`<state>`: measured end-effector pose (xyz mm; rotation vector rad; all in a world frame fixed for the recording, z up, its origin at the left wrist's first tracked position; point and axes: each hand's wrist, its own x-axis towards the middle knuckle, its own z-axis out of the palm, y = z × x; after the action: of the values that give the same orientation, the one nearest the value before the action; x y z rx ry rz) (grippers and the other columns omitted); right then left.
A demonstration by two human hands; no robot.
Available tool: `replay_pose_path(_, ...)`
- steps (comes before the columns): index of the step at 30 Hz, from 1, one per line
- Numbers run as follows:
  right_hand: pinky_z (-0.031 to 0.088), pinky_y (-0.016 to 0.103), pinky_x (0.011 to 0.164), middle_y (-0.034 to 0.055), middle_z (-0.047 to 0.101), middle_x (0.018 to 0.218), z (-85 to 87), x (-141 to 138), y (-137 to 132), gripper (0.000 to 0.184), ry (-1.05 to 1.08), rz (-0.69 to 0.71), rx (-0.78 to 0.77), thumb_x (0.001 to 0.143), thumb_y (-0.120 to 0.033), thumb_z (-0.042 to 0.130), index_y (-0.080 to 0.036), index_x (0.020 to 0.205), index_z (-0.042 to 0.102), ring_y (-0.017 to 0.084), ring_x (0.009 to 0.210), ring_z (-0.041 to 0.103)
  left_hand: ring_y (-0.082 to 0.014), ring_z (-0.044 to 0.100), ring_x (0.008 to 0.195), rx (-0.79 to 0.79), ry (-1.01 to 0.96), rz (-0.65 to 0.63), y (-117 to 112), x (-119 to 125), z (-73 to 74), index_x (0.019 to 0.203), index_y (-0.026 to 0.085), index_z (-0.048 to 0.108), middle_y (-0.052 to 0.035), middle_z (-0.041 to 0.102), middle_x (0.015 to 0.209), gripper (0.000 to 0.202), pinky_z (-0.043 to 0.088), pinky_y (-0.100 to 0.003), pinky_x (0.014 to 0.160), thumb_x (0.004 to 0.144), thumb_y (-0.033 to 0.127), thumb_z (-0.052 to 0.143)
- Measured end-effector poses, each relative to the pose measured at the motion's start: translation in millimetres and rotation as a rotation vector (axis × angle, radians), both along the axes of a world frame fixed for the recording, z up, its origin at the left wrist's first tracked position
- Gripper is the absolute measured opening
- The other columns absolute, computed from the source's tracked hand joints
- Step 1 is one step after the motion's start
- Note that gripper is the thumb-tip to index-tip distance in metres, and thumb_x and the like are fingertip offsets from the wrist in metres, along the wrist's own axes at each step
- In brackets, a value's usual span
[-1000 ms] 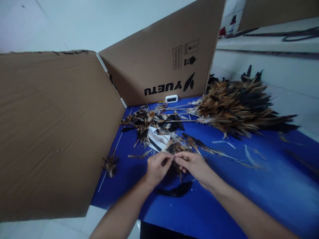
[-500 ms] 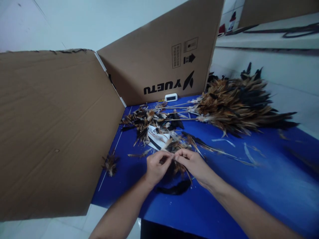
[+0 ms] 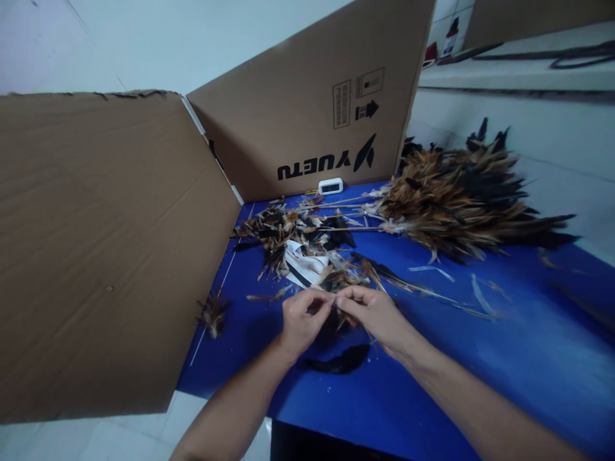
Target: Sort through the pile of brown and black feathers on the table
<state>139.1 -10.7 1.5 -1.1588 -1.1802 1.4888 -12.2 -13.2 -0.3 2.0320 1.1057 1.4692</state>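
My left hand and my right hand meet fingertip to fingertip above the blue table, both pinched on a small bunch of dark and brown feathers that hangs between them. A loose black feather lies on the table just under my hands. Beyond them is a scattered heap of brown and black feathers around a white scrap.
A large bundle of long brown and black feathers on thin sticks lies at the back right. Cardboard panels wall in the left and back. A small white device sits at the back panel's foot. The table's near edge runs below my forearms.
My hands have stayed together on the feather bunch, shifting only slightly. The view has tilted a little.
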Motion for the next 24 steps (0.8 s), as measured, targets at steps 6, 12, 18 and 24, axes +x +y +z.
replay_pose_path(6,0.031,0.021,0.044,-0.0064,0.044,0.047,3.0,-2.2,-0.8,0.015,-0.077,-0.05,0.013,0.065,-0.031,0.058,-0.018,0.06,0.052,0.007,0.043,0.038,-0.0136,0.066,0.07,-0.102,-0.034,-0.008,-0.7,1.9,-2.2,0.076,0.017,0.063,-0.0032,0.07,0.078,0.0,0.053,-0.023,0.065,0.076,0.017,0.063)
replay_pose_path(12,0.033,0.021,0.044,-0.0057,0.046,0.049,2.8,0.2,-1.1,0.013,-0.127,-0.037,0.053,0.069,-0.03,0.053,-0.018,0.063,0.052,0.008,0.044,0.041,-0.015,0.066,0.067,-0.307,-0.218,-0.027,1.1,3.9,-5.6,0.075,0.016,0.06,-0.004,0.069,0.076,0.008,0.054,-0.026,0.063,0.075,0.023,0.065)
replay_pose_path(18,0.033,0.021,0.046,-0.0051,0.048,0.051,4.2,4.5,-2.9,0.013,-0.373,-0.044,0.237,0.072,-0.029,0.051,-0.02,0.062,0.052,0.009,0.047,0.042,-0.0136,0.064,0.061,-0.461,-0.338,-0.01,3.3,4.6,-1.1,0.075,0.016,0.055,-0.002,0.065,0.071,0.016,0.054,-0.026,0.06,0.072,0.026,0.068)
replay_pose_path(24,0.034,0.022,0.048,-0.0046,0.049,0.053,6.9,5.4,-3.4,0.011,-0.461,-0.042,0.29,0.07,-0.026,0.048,-0.02,0.062,0.052,0.01,0.049,0.043,-0.0143,0.064,0.064,-0.554,-0.467,-0.042,5.2,4.4,2.4,0.077,0.016,0.052,-0.0007,0.062,0.071,0.021,0.055,-0.027,0.06,0.069,0.025,0.07)
